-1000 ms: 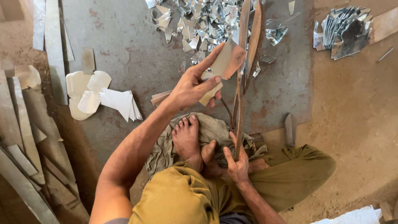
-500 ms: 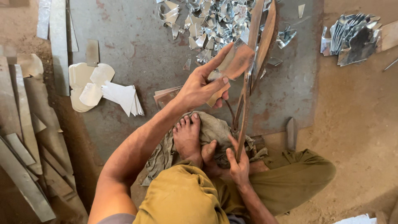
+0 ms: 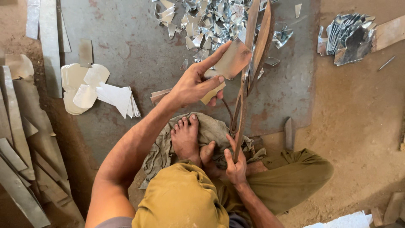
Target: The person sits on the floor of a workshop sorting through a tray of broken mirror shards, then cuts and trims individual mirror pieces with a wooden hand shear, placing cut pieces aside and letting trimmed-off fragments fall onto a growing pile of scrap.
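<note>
My left hand [image 3: 195,83] pinches a small flat piece of sheet metal [image 3: 231,59] and holds it against the blades of a large pair of long-handled shears [image 3: 255,40]. The shears stand nearly upright over a grey metal floor plate [image 3: 126,38]. My right hand [image 3: 234,165] grips the lower handle of the shears [image 3: 238,126] close to my lap. My bare foot [image 3: 184,137] rests on a crumpled cloth [image 3: 211,128] just below the left hand.
A heap of shiny metal offcuts [image 3: 211,19] lies behind the shears. Cut pale shapes [image 3: 95,88] are stacked at the left. Long metal strips [image 3: 21,139] lie along the left edge. Another pile of cut pieces [image 3: 348,36] sits at the upper right on dirt floor.
My left hand has turned the metal piece slightly and kept it at the blades. The view has shifted a little; the right hand stays on the handle.
</note>
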